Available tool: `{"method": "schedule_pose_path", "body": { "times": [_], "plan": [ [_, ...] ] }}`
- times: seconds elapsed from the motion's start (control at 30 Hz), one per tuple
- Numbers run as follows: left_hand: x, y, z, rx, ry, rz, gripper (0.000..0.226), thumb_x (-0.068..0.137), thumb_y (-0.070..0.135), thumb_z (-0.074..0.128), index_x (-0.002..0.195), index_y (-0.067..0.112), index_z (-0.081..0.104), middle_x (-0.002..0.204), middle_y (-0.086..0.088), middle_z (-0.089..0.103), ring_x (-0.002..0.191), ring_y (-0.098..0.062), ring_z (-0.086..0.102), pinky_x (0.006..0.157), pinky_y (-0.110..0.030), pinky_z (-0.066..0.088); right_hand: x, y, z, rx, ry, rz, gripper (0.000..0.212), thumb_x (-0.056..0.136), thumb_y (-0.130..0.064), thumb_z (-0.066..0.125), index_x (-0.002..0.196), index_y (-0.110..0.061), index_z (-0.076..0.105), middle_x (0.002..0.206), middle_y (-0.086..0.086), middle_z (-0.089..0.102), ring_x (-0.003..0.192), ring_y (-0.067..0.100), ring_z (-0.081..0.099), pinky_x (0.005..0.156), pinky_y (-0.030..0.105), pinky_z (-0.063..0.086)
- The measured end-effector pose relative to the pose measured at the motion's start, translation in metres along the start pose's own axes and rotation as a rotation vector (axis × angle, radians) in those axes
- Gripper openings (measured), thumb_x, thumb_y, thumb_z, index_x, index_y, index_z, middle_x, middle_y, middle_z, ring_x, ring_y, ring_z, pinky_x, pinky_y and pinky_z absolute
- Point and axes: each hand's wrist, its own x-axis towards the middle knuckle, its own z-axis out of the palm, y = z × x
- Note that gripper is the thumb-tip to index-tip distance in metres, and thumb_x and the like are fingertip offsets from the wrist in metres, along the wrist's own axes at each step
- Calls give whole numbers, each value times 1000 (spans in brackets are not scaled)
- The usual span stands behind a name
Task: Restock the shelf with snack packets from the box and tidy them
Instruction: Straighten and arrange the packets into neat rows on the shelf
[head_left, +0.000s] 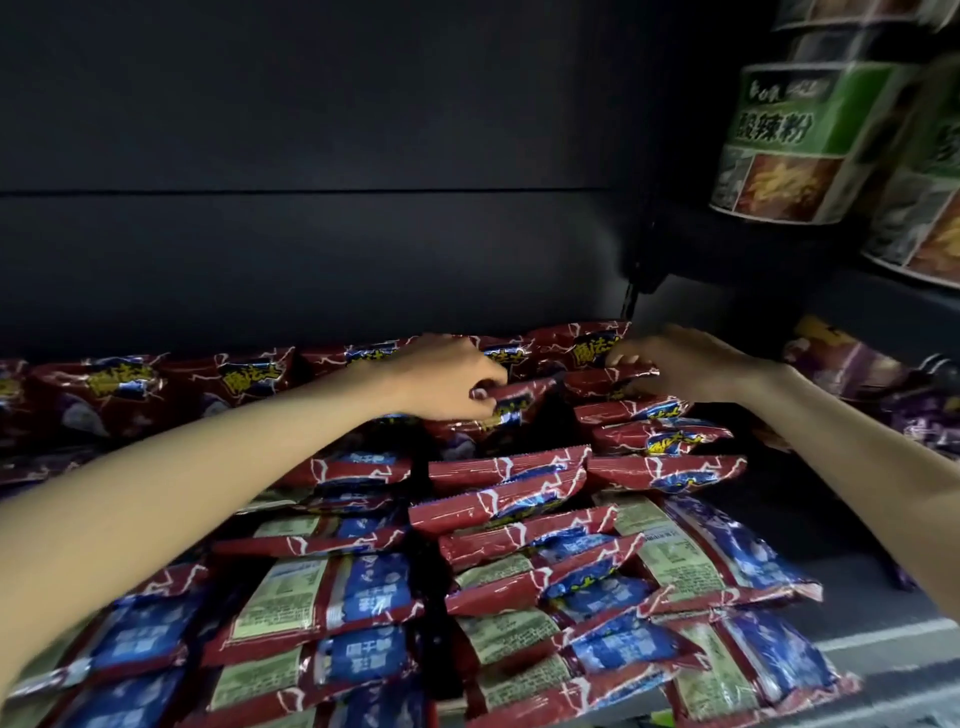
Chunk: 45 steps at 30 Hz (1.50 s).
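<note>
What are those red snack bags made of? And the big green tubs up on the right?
The red snack packets look like thin glossy plastic film: they crinkle, catch the light, and have crimped zigzag ends. The green tubs look like paper or plastic cups under a shiny printed wrap; the blur leaves it unclear which.

Green-labelled noodle cups (789, 140), upper right corner, stacked on a higher shelf; printed food photo on the nearest. More cups (930, 208) crowd the right edge. Purple packets (862, 369) lie right, lower level. Dark back panel (311, 156) behind.
</note>
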Motion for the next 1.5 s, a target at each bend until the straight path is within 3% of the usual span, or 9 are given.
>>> {"method": "schedule_pose_path", "body": {
  "times": [0.13,0.27,0.53,0.77,0.97,1.1,1.27,1.37,1.5],
  "plan": [
    [17,-21,3,123,116,-54,34,96,28,49,128,19,57,110,-3,69,97,-22,66,83,-37,52,-1,1,1,-25,7,-10,35,91,-28,61,125,-29,57,128,-7,58,115,13,56,92,28,43],
    [30,-25,11,147,147,-39,34,98,25,49,130,18,54,123,-4,64,110,-24,61,90,-41,50,8,7,-1,2,97,8,36,89,-31,64,124,-26,59,124,-4,63,111,16,60,89,29,45],
    [35,-37,23,358,410,207,41,79,22,75,115,7,62,88,-8,71,80,-25,67,53,-31,52,42,0,-1,282,163,-39,15,85,-26,69,95,-16,67,95,-4,66,92,12,62,81,29,47],
    [25,-40,37,382,267,198,86,74,57,69,144,23,33,127,-11,53,111,-25,54,92,-35,41,47,-10,8,-217,340,-10,21,93,-34,56,105,-17,63,104,2,61,95,25,61,71,33,47],
    [31,-41,35,390,327,205,83,61,36,86,134,20,49,124,-14,52,108,-27,53,86,-39,46,50,-8,13,144,343,80,18,92,-33,58,94,-16,64,83,3,67,77,22,64,77,34,50],
    [30,-37,44,498,336,219,89,62,44,83,138,21,44,145,-11,38,129,-27,36,103,-45,35,52,-10,18,182,362,89,19,91,-31,60,99,-13,63,93,6,67,81,23,64,78,36,51],
    [23,-41,47,685,274,306,91,79,59,61,149,22,17,158,-7,1,145,-25,0,115,-50,-2,40,-17,18,67,444,-65,36,85,-29,68,116,-18,53,117,3,50,74,21,61,69,34,51],
    [23,-42,52,828,94,351,90,88,67,36,148,22,-14,150,-6,-31,137,-24,-30,110,-51,-21,31,-15,13,-122,333,-150,42,85,-34,67,123,-24,53,116,1,46,75,11,50,61,27,40],
    [33,-43,60,940,5,297,100,84,74,33,143,23,-30,147,-10,-39,133,-26,-37,108,-50,-24,31,-12,12,-233,169,-116,57,87,-40,63,139,-34,42,117,-2,43,88,5,38,66,23,35]
  ]
}}
